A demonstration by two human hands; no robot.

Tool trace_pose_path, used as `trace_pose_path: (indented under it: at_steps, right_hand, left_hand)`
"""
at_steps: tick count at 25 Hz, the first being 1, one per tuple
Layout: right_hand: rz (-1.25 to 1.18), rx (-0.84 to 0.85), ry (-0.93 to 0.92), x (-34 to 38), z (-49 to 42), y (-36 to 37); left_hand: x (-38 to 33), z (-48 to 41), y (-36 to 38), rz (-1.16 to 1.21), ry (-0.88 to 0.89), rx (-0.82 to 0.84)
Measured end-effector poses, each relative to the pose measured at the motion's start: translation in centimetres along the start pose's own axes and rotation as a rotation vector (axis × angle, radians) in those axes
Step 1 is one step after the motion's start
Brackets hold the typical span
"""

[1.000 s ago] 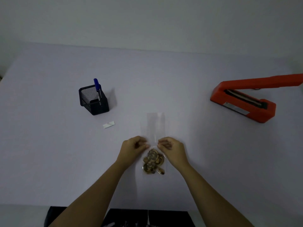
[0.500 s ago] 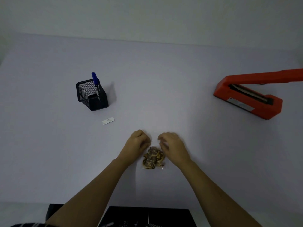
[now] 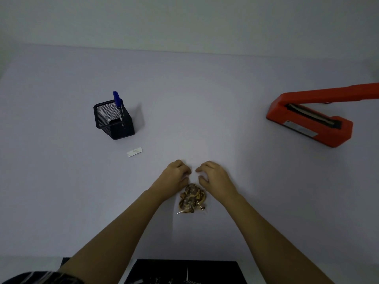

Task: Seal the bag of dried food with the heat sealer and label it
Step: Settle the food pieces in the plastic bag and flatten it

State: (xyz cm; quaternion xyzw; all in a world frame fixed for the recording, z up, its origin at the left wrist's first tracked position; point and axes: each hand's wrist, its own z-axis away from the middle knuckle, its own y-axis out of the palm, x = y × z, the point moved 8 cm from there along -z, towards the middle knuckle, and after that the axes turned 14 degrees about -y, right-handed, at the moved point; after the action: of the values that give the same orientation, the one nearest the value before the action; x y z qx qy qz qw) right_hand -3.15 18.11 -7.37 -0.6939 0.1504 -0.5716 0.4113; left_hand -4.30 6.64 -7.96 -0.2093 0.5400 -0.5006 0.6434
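A clear bag of dried food (image 3: 191, 198) lies on the white table close to me, its brown contents bunched at the near end. My left hand (image 3: 176, 177) and my right hand (image 3: 215, 177) sit side by side at the bag's far end, fingers curled onto its clear top, which is hidden under them. The orange heat sealer (image 3: 311, 119) stands at the far right with its arm raised. A small white label (image 3: 134, 152) lies flat to the left of my hands.
A black mesh pen holder (image 3: 113, 121) with a blue pen (image 3: 118, 103) stands at the left, behind the label. A dark object (image 3: 184, 271) lies at the table's near edge. The white table (image 3: 205, 99) ends at a wall behind.
The bag's clear upper part, stretched out flat beyond my hands a second ago, is no longer visible. Both hands have closed in over the bag's top.
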Motion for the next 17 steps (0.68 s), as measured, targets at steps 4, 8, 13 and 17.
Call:
trace_pose_path:
  at_steps: [4,8,13,17]
  right_hand:
    - [0.014,0.049,-0.015,-0.3,-0.5,-0.3]
    - [0.057,0.124,-0.025,-0.6,-1.1,-0.5]
    - [0.089,0.213,0.028,-1.2,-1.9,-0.9]
    - [0.128,0.279,0.095,-1.9,-2.9,-1.0]
  left_hand:
    - [-0.3,-0.6,-0.4,-0.034,0.000,0.042]
    - [-0.4,-1.5,-0.9,-0.087,-0.006,0.120]
    - [-0.5,-2.8,-1.7,-0.115,-0.041,0.199]
    - [-0.5,-4.2,-1.8,-0.218,-0.046,0.211]
